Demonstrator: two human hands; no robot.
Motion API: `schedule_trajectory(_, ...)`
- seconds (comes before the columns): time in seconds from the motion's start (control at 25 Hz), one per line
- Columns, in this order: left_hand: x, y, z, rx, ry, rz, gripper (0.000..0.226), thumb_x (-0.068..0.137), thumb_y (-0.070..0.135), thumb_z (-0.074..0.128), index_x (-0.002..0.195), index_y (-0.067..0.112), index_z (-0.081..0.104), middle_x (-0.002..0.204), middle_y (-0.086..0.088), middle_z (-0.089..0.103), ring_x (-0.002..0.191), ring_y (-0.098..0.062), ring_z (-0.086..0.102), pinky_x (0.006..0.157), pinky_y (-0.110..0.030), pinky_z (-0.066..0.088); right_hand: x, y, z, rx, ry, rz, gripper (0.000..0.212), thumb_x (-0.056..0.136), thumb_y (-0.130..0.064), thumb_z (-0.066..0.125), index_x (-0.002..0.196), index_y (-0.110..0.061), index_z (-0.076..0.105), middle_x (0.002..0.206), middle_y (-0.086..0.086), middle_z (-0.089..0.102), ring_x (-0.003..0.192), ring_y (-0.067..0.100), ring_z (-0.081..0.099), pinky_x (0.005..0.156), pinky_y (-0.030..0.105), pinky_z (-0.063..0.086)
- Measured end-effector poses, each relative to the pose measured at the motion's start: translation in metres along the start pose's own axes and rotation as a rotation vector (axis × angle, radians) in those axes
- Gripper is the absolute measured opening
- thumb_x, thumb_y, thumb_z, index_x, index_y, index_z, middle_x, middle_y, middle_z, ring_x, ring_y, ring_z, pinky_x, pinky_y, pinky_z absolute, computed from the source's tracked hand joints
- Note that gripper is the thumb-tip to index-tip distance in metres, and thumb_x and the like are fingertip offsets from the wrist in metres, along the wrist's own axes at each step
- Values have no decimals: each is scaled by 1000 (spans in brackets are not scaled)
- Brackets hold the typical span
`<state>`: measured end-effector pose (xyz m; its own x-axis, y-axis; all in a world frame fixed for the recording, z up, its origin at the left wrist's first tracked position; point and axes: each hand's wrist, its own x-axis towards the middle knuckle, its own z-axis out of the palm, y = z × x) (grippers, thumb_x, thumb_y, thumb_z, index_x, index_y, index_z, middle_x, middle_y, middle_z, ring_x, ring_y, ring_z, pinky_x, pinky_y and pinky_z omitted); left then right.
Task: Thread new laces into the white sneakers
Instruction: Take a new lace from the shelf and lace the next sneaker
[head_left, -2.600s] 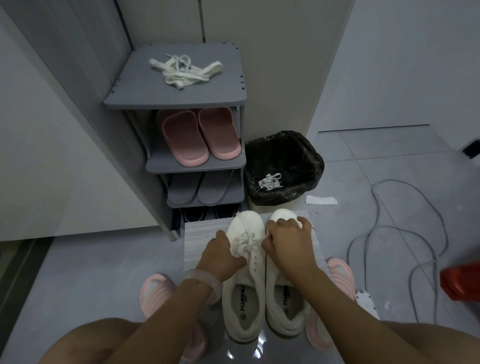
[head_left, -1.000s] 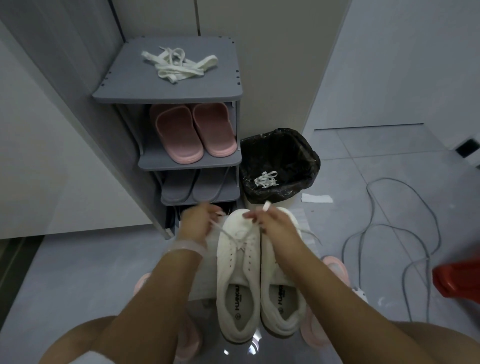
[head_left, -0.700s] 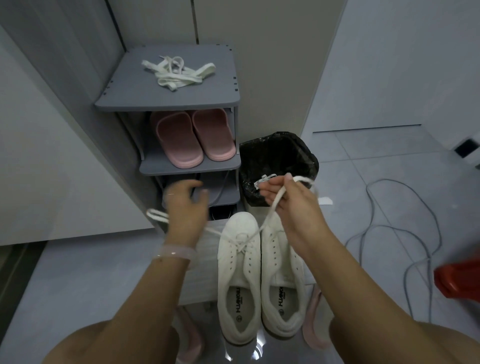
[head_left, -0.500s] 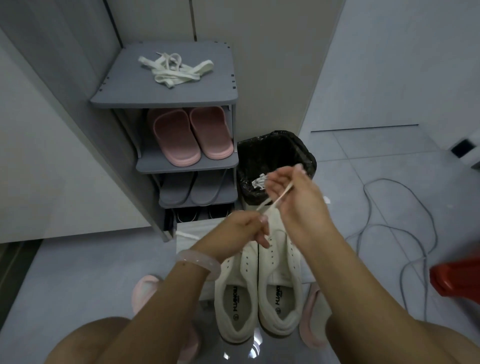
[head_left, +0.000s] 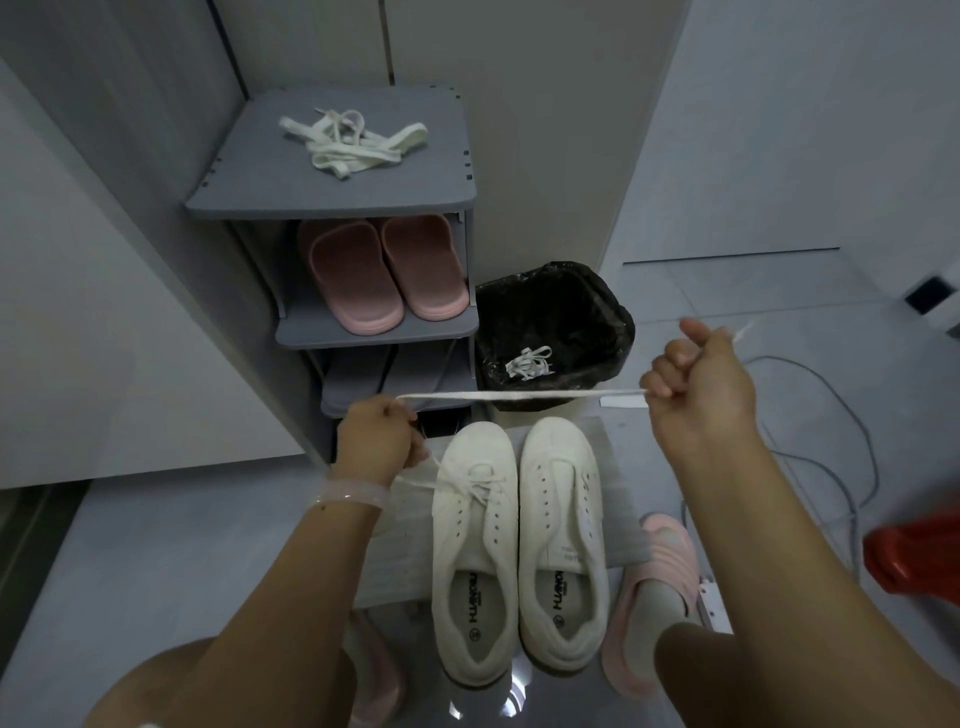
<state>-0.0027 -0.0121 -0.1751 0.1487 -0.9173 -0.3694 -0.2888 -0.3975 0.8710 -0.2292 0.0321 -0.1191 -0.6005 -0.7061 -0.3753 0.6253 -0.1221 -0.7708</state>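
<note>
Gripping a taut lace (head_left: 519, 395), both hands (head_left: 376, 434) (head_left: 698, 387) stretch it before a bin (head_left: 615, 317) holding laces (head_left: 530, 362).

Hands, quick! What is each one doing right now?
Left hand: closed, gripping one end of the white lace.
Right hand: closed, gripping the lace's other end, pulling it taut.

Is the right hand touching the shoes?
Apart. In the head view the right hand holds the lace above the shoes, with floor visible between.
</note>
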Motion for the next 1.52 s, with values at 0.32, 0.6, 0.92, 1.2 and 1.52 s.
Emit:
schedule_trajectory(0.32, -14, -23, 12, 550, -436, 239, 21, 91, 14, 52, 108, 11, 63, 106, -7, 64, 89, -20, 61, 82, -30, 48, -11, 60, -16, -1613, -728, -225, 29, 98, -21, 43, 75, -20, 60, 61, -2, 53, 58, 14, 48, 62, 25, 38)
schedule_trajectory(0.6, -24, -47, 27, 868, -606, 362, 24, 85, 7, 53, 100, 7, 72, 101, -8, 70, 98, -20, 62, 82, -26, 46, -20, 95, -38, -2001, -942, -386, 16, 93, -20, 43, 95, -9, 55, 94, 13, 64, 87, 31, 58, 67, 33, 42)
schedule_trajectory(0.92, -26, -53, 29, 824, -583, 384, 24, 86, 15, 57, 104, 11, 72, 103, -8, 69, 95, -20, 60, 68, -19, 34, -31, 103, -30, -2166, -1055, -498, 16, 91, -7, 40, 93, -10, 55, 104, 13, 60, 86, 26, 52, 58, 28, 27)
schedule_trajectory(1.2, -25, -53, 29, 829, -572, 417, 24, 88, 15, 56, 105, 9, 71, 103, -11, 69, 96, -22, 60, 64, -16, 30, -34, 109, -30, -2210, -1044, -537, 21, 92, -4, 39, 105, -5, 55, 110, 14, 58, 100, 29, 56, 61, 29, 26)
schedule_trajectory(1.52, -24, -53, 28, 825, -575, 408, 24, 87, 18, 57, 108, 12, 69, 107, -9, 67, 100, -21, 59, 67, -16, 31, -35, 112, -27, -2256, -1085, -511, 25, 91, -3, 44, 114, -6, 54, 115, 12, 56, 105, 29, 57, 77, 34, 41)
